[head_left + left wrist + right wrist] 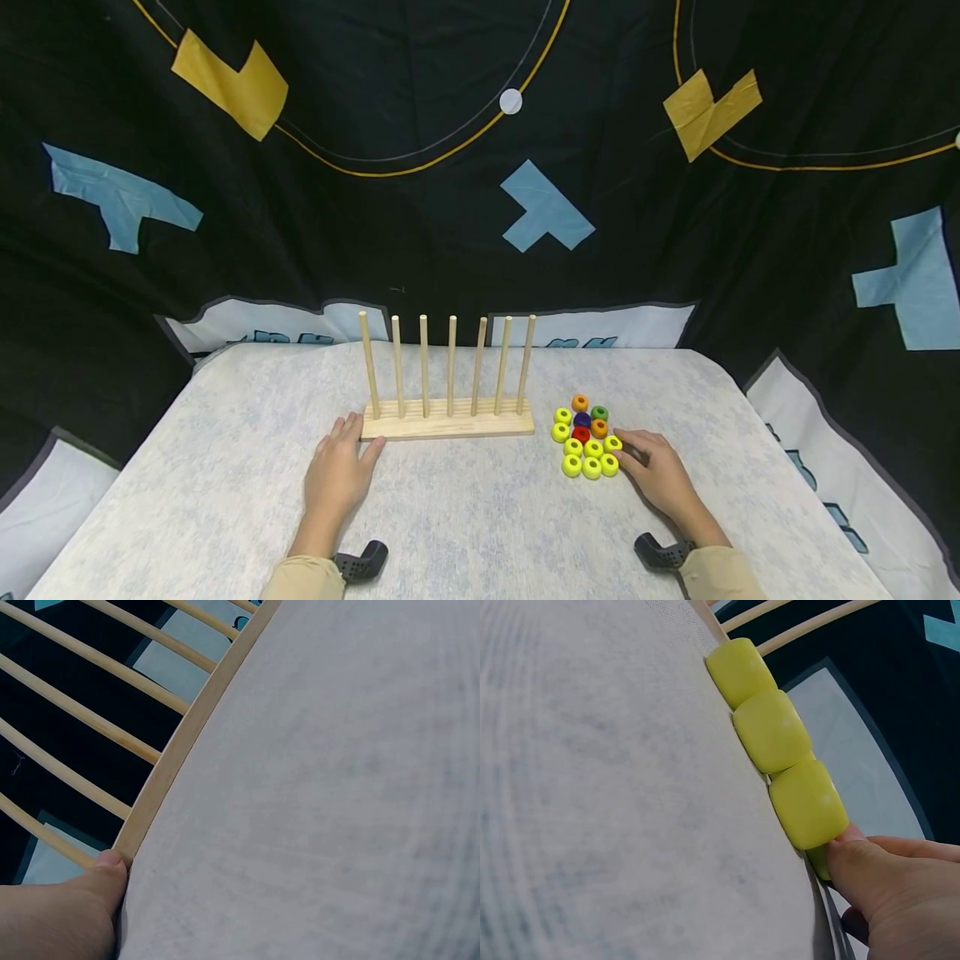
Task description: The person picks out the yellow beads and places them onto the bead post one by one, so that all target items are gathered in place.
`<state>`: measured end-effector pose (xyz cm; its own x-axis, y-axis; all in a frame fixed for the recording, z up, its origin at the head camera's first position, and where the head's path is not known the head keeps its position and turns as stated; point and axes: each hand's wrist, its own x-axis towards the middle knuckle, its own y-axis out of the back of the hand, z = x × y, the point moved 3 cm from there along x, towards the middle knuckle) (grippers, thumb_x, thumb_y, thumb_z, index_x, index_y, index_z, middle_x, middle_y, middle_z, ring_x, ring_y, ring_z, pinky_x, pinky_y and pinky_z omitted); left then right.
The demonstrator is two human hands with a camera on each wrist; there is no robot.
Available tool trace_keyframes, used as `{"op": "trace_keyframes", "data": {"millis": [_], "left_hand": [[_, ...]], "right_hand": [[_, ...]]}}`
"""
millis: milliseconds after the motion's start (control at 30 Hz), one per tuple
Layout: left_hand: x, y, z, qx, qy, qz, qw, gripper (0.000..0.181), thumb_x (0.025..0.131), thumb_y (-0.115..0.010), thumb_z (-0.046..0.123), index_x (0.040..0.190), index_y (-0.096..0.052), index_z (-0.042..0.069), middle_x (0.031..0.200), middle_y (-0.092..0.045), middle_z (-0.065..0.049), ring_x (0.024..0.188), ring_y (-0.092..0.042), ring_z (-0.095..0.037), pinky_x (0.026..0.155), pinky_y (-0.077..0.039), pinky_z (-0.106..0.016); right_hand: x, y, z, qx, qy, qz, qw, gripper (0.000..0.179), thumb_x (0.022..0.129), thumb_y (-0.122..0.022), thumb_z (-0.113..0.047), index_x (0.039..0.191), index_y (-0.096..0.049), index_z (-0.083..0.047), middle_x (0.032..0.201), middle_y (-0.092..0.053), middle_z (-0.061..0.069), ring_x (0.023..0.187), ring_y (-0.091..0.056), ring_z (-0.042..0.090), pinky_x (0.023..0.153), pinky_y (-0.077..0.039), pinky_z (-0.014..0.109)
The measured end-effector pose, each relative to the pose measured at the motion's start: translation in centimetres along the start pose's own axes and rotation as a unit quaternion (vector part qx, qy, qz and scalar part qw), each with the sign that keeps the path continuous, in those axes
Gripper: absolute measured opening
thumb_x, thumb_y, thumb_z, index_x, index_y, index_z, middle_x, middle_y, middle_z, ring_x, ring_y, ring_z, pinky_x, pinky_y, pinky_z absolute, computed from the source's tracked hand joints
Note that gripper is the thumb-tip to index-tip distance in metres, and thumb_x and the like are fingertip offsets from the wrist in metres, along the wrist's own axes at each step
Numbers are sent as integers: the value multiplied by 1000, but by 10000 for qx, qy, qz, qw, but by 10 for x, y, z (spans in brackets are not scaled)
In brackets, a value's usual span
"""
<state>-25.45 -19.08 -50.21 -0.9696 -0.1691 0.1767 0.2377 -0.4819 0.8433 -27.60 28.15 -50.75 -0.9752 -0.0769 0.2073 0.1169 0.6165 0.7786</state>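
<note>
A wooden peg stand (450,425) with several upright dowels stands on the table. My left hand (337,471) holds its left end, thumb at the front corner and fingers along the side. In the left wrist view the thumb (109,862) presses on the corner of the base. To the right of the stand lies a group of beads with holes: several yellow ones, plus orange, green, blue and red. My right hand (660,475) pinches a yellow bead (612,443) at the group's right edge. In the right wrist view, nearer yellow beads (808,804) partly hide the pinched one.
A light mottled cloth covers the table (465,525). Behind it hangs a black curtain (420,242) with blue and gold shapes. A blue bead (582,420) and a red bead (581,434) sit among the others, closely packed. A black wrist device is on each arm.
</note>
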Motion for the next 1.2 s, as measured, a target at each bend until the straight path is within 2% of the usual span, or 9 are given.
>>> {"op": "trace_keyframes", "data": {"millis": [433,767,1000,1200], "left_hand": [[-1,-2,-1,-20,43,-74,10000,66,101,-55,39,150,-38,-3,157,-35,-23,150,-25,-41,124,-18,-55],[-1,-1,-1,-9,7,-15,10000,66,101,-55,39,149,-38,-4,156,-37,-23,149,-26,-41,124,-19,-55],[-1,-1,-2,-15,25,-16,10000,66,101,-55,39,149,-38,-3,156,-37,-23,150,-26,-41,124,-18,-55],[0,-2,-3,-9,4,-9,10000,66,101,-55,39,149,-39,-4,156,-37,-23,149,-26,-41,124,-19,-55]], "right_hand": [[-2,7,-5,96,-213,157,9996,45,97,-66,-24,138,-58,-6,133,-63,15,127,-57,36,108,-45,58],[-1,11,-28,367,473,376,9975,41,95,-68,-19,134,-61,-7,127,-66,9,110,-66,24,95,-57,47],[2,5,-51,473,806,348,9950,37,94,-70,-17,130,-65,-8,124,-67,5,105,-67,21,92,-57,48],[6,-2,-71,504,976,215,9937,37,93,-71,-17,129,-66,-9,121,-67,1,100,-68,16,90,-58,43]]}}
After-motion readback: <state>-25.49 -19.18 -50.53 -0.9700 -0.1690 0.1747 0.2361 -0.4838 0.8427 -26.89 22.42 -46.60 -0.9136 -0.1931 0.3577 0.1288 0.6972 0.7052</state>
